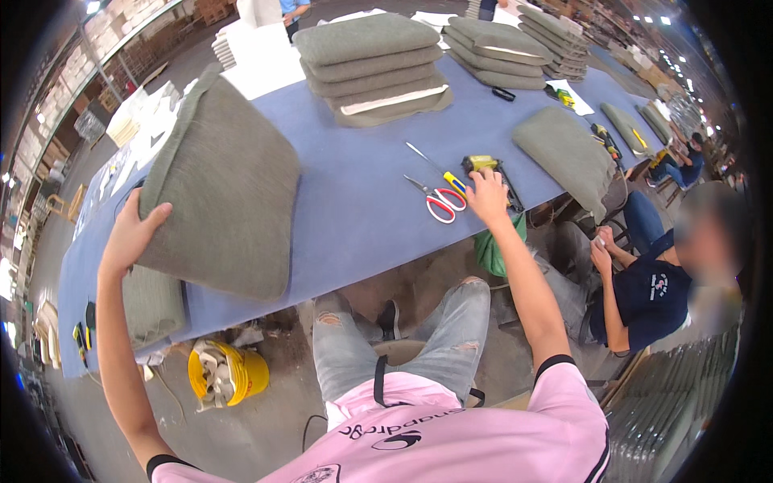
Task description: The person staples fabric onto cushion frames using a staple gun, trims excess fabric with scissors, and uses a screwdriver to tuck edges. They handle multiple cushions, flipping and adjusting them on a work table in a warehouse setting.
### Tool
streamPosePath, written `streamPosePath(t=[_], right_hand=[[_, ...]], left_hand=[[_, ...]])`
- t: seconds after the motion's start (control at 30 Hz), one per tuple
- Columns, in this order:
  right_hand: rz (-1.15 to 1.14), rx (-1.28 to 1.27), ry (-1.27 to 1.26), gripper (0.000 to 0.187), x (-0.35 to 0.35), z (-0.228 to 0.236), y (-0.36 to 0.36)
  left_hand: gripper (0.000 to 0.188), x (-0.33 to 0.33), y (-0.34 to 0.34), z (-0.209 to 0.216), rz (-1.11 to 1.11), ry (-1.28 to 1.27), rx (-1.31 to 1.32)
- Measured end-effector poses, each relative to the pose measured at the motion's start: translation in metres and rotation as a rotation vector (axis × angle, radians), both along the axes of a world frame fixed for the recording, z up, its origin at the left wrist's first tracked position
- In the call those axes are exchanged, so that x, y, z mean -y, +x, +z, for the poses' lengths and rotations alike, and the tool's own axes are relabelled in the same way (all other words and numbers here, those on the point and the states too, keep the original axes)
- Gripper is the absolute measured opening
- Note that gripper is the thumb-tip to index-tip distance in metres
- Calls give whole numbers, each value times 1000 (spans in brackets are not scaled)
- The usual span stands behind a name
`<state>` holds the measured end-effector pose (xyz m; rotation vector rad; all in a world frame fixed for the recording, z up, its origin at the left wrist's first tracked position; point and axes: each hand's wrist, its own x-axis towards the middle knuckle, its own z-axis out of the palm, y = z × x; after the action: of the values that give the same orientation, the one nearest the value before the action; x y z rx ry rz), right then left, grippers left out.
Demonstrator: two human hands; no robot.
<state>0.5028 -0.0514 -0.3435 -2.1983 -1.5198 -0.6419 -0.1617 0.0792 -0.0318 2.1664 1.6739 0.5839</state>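
My left hand (pixel 133 229) grips the edge of a grey-green fabric-covered cushion (pixel 225 189), thumb on its face, and holds it tilted up over the table's left part. The fingers behind the cushion are hidden. My right hand (pixel 488 197) is on a yellow-green and black staple gun (pixel 481 163) near the table's front edge, fingers bent over it. How firmly it grips is hard to see. Just left of that hand lie red-and-white-handled scissors (pixel 441 204) and a screwdriver (pixel 452 183) with a yellow handle.
Stacked cushions (pixel 370 68) stand on the blue table (pixel 362 161), with another stack (pixel 495 52) behind. One cushion (pixel 149 302) lies at the left edge, another (pixel 564 153) at right. A yellow bucket (pixel 229 372) of scraps sits below. A co-worker (pixel 644 282) sits close on the right.
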Motion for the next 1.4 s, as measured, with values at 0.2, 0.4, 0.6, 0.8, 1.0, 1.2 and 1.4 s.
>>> streamPosePath(t=[0.2, 0.4, 0.6, 0.8, 1.0, 1.2, 1.4], right_hand=[[78, -184, -110, 45, -9, -47, -66], [198, -732, -402, 36, -46, -14, -8], [436, -1050, -118, 32, 21, 111, -87], [541, -939, -450, 31, 60, 107, -218], [788, -583, -709, 44, 40, 108, -323], [881, -454, -932, 50, 54, 96, -354], [891, -195, -1206, 55, 72, 92, -355]], left_hand=[[61, 43, -46, -48, 359, -458, 743], [43, 229, 113, -202, 11, -833, 1660], [22, 249, 116, -256, -773, -618, 810], [30, 163, 4, -300, 285, 217, 629], [51, 106, -4, -340, 302, -14, 650], [43, 210, 9, -360, 76, -624, 1200], [38, 237, 34, -391, -7, -709, 1066]])
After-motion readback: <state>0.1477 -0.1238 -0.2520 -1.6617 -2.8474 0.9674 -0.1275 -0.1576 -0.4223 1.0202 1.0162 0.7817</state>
